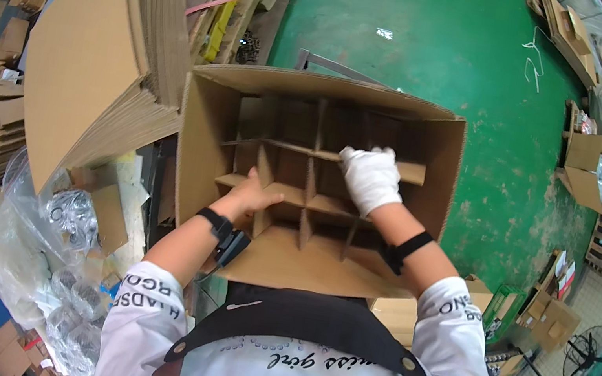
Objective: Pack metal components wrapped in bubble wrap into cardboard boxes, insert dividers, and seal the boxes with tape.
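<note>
An open brown cardboard box [208,125] stands in front of me with a cardboard divider grid [291,198] inside it. My left hand [250,194], bare, rests flat on a divider strip at the grid's left side, fingers together. My right hand [370,177] wears a white glove and grips the upper horizontal divider strip [411,173] near the box's right wall. Both wrists carry black bands. The bottom of the box is hidden by the dividers.
A tall stack of flat cardboard sheets [93,50] leans at the left. Clear plastic bags of round parts [63,276] lie at the lower left. Green floor [452,46] spreads behind the box, with more cartons [587,164] and a floor fan [591,356] at the right.
</note>
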### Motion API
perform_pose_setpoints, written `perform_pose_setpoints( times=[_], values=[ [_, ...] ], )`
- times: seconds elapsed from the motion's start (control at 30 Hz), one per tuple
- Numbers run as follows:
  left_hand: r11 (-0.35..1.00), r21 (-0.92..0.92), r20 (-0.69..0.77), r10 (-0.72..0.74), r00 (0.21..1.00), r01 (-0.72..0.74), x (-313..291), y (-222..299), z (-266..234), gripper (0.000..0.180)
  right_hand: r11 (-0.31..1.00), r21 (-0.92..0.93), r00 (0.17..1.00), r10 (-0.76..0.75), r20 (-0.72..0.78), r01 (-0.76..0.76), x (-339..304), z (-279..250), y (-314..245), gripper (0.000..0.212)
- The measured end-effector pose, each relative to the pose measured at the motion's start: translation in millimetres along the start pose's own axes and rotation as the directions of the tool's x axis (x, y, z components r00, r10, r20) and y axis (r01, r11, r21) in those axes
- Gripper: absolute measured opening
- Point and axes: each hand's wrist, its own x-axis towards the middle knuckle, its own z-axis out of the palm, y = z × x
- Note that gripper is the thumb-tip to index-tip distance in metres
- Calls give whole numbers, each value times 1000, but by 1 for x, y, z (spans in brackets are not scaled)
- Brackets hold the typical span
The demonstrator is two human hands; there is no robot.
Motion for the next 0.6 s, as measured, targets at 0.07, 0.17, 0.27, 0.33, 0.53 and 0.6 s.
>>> perform_pose_setpoints(
  times=[0.07, 0.17, 0.27, 0.33, 0.53, 0.6],
  values=[
    [965, -260, 29, 37, 999, -28, 5, -8, 3, 92, 994, 104, 996, 9, 88, -18, -1, -1, 2, 17],
    [994, -110, -75, 9, 997, -17, -11, 4, 0, 89, 924, 382, 997, 26, -67, 2, 11, 57, 45, 26],
    [981, 142, -37, -128, 991, 132, -48, 70, -36, 96, 990, 137, 999, 46, -17, -44, 20, 29, 50, 59],
    [954, 247, -8, -172, 985, 168, -59, 73, -40, 104, 995, 100, 995, 20, -93, -10, 12, -17, 36, 66],
    [665, 724, -87, 355, 931, -186, -6, 65, -15, 118, 999, 33, 929, 16, 369, -31, -18, 27, 21, 133],
    [569, 820, -245, 455, 856, -68, 40, 15, 26, 119, 997, 82, 932, -18, 362, -12, -6, 66, 24, 137]
  ],
)
